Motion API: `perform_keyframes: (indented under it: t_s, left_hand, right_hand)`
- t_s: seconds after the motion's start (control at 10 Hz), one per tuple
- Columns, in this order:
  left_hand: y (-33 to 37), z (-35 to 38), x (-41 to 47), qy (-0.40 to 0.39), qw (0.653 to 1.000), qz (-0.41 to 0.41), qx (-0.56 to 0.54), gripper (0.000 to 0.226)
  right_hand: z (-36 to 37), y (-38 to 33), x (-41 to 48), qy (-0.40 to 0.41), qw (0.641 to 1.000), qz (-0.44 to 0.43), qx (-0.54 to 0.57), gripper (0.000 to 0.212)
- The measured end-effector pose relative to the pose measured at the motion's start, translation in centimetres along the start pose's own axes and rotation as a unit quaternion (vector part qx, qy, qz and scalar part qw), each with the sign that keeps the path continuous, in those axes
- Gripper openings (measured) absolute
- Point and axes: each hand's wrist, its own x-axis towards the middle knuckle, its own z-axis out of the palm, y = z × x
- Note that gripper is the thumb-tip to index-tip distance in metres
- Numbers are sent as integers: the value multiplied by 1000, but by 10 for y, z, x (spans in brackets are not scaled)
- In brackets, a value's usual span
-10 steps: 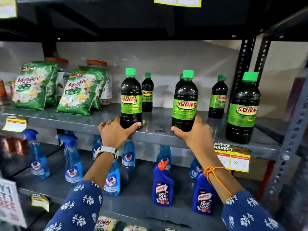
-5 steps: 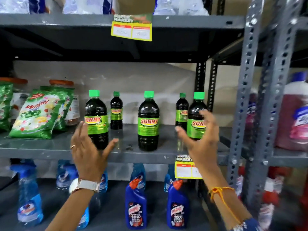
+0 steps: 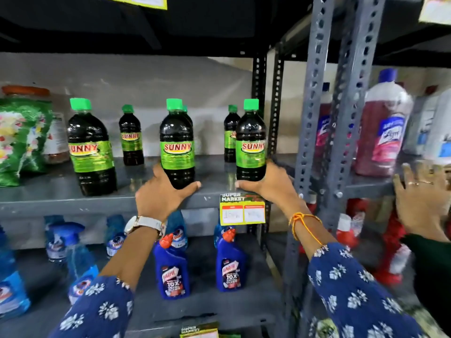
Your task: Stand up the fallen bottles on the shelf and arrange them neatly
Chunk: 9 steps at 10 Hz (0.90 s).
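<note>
My left hand (image 3: 163, 194) is wrapped around the base of the middle bottle (image 3: 177, 147), thumb across its front, and my right hand (image 3: 268, 185) is clamped on the base of the right bottle (image 3: 251, 142). Both bottles stand upright near the front edge of the grey shelf (image 3: 48, 203), well apart from each other, with bare shelf between them. The right bottle sits just beside the black upright (image 3: 275, 103) at the shelf's right end, so there is little room on that side. A 3rd big bottle (image 3: 90, 147) stands upright to the left, near the front edge, with open shelf between it and my left hand. 2 small bottles (image 3: 131, 136) stand far back by the wall; a 3rd cap peeks out behind the middle bottle. A green pouch (image 3: 22, 140) fills the far left. A yellow price tag (image 3: 242, 211) hangs off the edge below my right hand. Another person's hand (image 3: 424, 198) is spread at the neighbouring rack on the right.
</note>
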Motion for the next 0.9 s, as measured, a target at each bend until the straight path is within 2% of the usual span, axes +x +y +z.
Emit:
perform_keyframes:
  t_s: [0.3, 0.7, 0.8, 0.9]
  left_hand:
    - [3, -2, -2, 1, 1000, -5, -18, 77]
    - [5, -7, -6, -38, 998, -24, -33, 80]
    - [5, -12, -1, -41, 998, -17, -43, 96]
    - [-3, -15, -11, -48, 993, -20, -105, 119]
  right_hand:
    - [3, 1, 1, 17, 1000, -10, -12, 60]
    - [2, 4, 5, -24, 1000, 4, -19, 72]
    - [-2, -3, 7, -30, 1000, 4, -4, 72]
    - [-3, -5, -4, 33, 997, 49, 52, 89]
